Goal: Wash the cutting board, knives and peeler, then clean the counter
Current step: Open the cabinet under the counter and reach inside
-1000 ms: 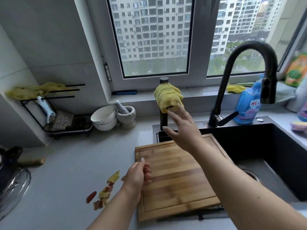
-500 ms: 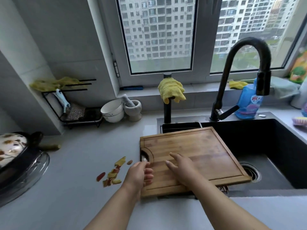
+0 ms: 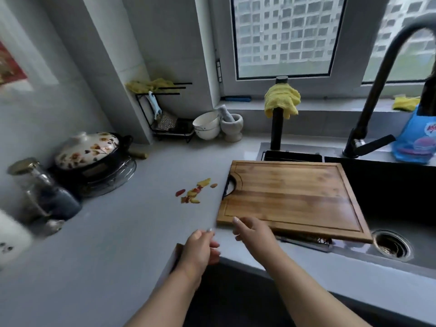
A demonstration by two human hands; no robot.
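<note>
The wooden cutting board (image 3: 290,197) lies flat across the left part of the black sink (image 3: 391,192), its handle cut-out toward the counter. My right hand (image 3: 254,234) hovers at the board's near left corner, fingers loosely extended and holding nothing; contact with the edge is unclear. My left hand (image 3: 200,246) is just left of it over the counter's front edge, fingers loosely curled and empty. Red and yellow peel scraps (image 3: 193,194) lie on the grey counter (image 3: 118,232). No knife or peeler shows clearly.
A yellow cloth (image 3: 282,100) hangs on a black post behind the board. The black faucet (image 3: 377,95) and a blue detergent bottle (image 3: 415,140) stand at right. White bowls (image 3: 206,125), a mortar (image 3: 232,126), a flowered pot (image 3: 89,149) and a glass jar (image 3: 35,182) line the left.
My right hand came down from the yellow cloth to the board's near edge. The board sits turned further over the sink. The view has swung left.
</note>
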